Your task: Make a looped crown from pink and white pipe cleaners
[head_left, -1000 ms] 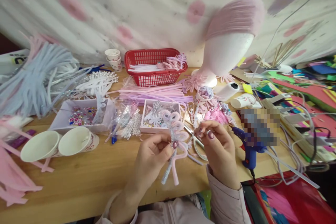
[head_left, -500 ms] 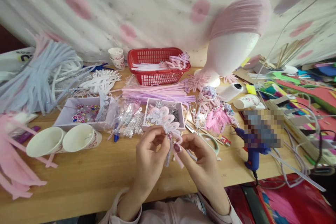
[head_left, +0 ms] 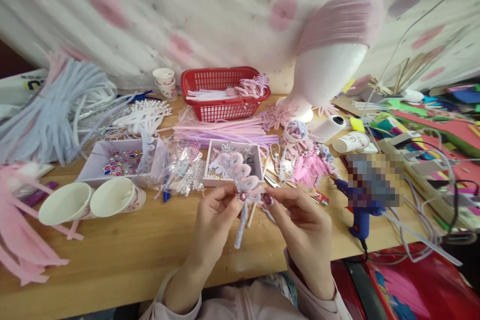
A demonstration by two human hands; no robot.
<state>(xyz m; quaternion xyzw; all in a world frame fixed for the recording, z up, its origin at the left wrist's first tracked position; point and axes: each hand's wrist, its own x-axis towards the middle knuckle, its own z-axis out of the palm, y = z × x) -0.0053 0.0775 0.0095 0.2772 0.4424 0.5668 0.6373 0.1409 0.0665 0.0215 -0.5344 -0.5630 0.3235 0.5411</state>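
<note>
My left hand [head_left: 217, 227] pinches a looped pipe-cleaner piece [head_left: 240, 167] at the base of its pink and white loops. Its twisted pale lilac stem [head_left: 241, 230] hangs below the fingers. To the right, my right hand [head_left: 300, 222] pinches the end of a pink pipe cleaner [head_left: 258, 191] that runs out from the piece. Thumb and forefinger are closed on both hands. Behind the loops stands a white box [head_left: 210, 180] with small ornaments. Scissors [head_left: 270, 180] lie beyond my right hand, partly covered by it.
A red basket [head_left: 225, 112] and a white mannequin head [head_left: 328, 72] stand at the back. A blue glue gun [head_left: 360, 220] with its cord lies right. Paper cups [head_left: 65, 205], a gem box [head_left: 88, 170] and pipe-cleaner bundles [head_left: 52, 110] fill the left.
My right hand has moved right, drawing the pink pipe cleaner out sideways, where its end hung down before. The looped piece has turned slightly in my left hand.
</note>
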